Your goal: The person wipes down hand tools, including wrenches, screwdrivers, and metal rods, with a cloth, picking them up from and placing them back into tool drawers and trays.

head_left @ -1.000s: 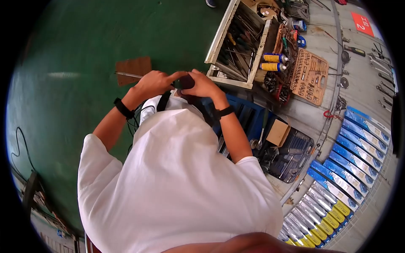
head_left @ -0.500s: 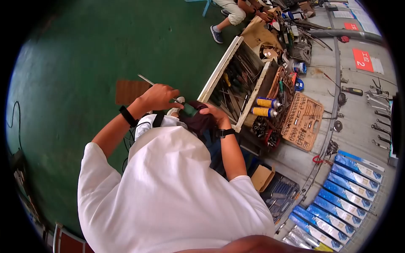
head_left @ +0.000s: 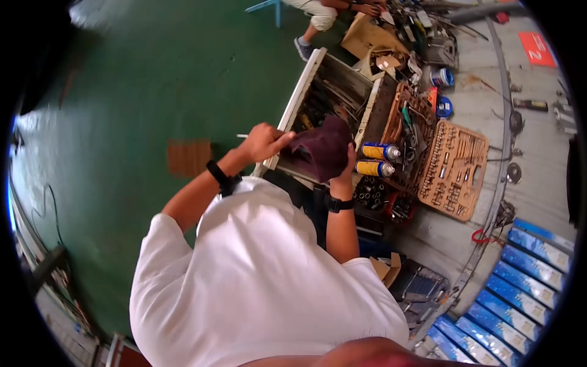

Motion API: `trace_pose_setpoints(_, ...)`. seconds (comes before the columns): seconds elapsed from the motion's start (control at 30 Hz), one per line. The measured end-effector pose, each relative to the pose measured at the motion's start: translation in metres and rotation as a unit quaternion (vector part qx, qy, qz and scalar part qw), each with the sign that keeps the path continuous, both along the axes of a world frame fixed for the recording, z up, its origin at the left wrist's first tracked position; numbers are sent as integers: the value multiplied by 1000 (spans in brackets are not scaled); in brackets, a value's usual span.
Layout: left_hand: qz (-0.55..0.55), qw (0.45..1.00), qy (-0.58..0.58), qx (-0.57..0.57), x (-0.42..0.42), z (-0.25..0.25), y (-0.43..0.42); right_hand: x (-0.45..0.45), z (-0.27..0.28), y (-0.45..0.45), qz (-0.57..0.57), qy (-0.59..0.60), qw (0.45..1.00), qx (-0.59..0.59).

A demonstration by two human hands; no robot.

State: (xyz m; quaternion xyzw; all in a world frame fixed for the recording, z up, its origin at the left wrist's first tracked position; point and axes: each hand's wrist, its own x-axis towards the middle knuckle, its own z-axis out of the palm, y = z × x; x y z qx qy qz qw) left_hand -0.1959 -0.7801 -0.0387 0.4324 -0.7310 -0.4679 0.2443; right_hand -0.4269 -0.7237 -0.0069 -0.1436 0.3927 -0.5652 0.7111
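Note:
My right hand (head_left: 343, 168) grips a dark maroon cap (head_left: 327, 147) from its right side. The cap is up in front of me, over the near end of an open drawer (head_left: 301, 79) full of long hand tools. My left hand (head_left: 267, 142) is closed at the cap's left edge. A pale end of a thin metal rod (head_left: 243, 136) sticks out to the left of that hand; the rest of the rod is hidden. Right of the cap, two yellow-and-blue spray cans (head_left: 375, 168) lie on their sides by a tray of tools.
An open orange socket case (head_left: 452, 171) lies on the grey workbench (head_left: 416, 241). Blue boxes (head_left: 495, 300) are lined up at the lower right. A brown board (head_left: 189, 158) is on the green floor. Another person's leg (head_left: 315, 24) shows beyond the drawer.
The cap has come up from near my lap to over the drawer, in my right hand. My left hand has moved right with the rod. The whole view has shifted somewhat.

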Motion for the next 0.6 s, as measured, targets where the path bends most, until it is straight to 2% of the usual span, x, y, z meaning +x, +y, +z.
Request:
trace_pose_setpoints(0.03, -18, 1000, 20, -15, -15, -10, -3, -11, -5, -11, 53, 28, 989, -139)
trace_pose_setpoints(0.1, -70, 995, 68, -11, -34, 6, -9, -8, 23, -21, 73, 78, 961, -257)
trace_pose_setpoints(0.13, -101, 993, 48, 38, -43, -4, -12, -7, 34, -23, 58, 70, 963, -255)
trace_pose_setpoints(0.2, -217, 961, 143, 94, -52, -7, -15, -11, 44, -23, 44, 76, 951, -298)
trace_pose_setpoints(0.23, -231, 958, 136, 99, -63, -2, -16, -16, 47, -19, 52, 68, 970, -227)
trace_pose_setpoints(0.27, -240, 948, 201, 52, -79, 7, -13, -21, 49, -16, 56, 55, 985, -154)
trace_pose_setpoints(0.3, -247, 932, 266, 10, -88, 12, -12, -28, 50, -19, 126, 61, 969, -202)
trace_pose_setpoints(0.33, -265, 929, 259, 21, -91, 13, -17, -33, 52, -20, 195, 68, 947, -248)
trace_pose_setpoints(0.4, -377, 919, 111, 30, -95, 13, -34, -34, 59, -17, 131, 72, 961, -233)
trace_pose_setpoints(0.43, -335, 932, 139, -3, -102, 10, -33, -37, 58, -16, 96, 79, 971, -205)
trace_pose_setpoints(0.47, -350, 927, 135, 6, -102, -1, -39, -39, 56, -13, 62, 87, 979, -175)
trace_pose_setpoints(0.5, -363, 919, 111, 108, -102, -15, -48, -36, 50, -8, -9, 47, 988, -149)
trace_pose_setpoints(0.53, -372, 901, 84, 209, -104, -24, -53, -39, 45, -3, -26, 48, 988, -142)
trace_pose_setpoints(0.57, -338, 926, 147, 88, -116, -15, -53, -45, 43, 3, -40, 6, 982, -185)
trace_pose_setpoints(0.6, -353, 915, 114, 157, -121, -3, -56, -49, 43, 9, -60, -11, 977, -204)
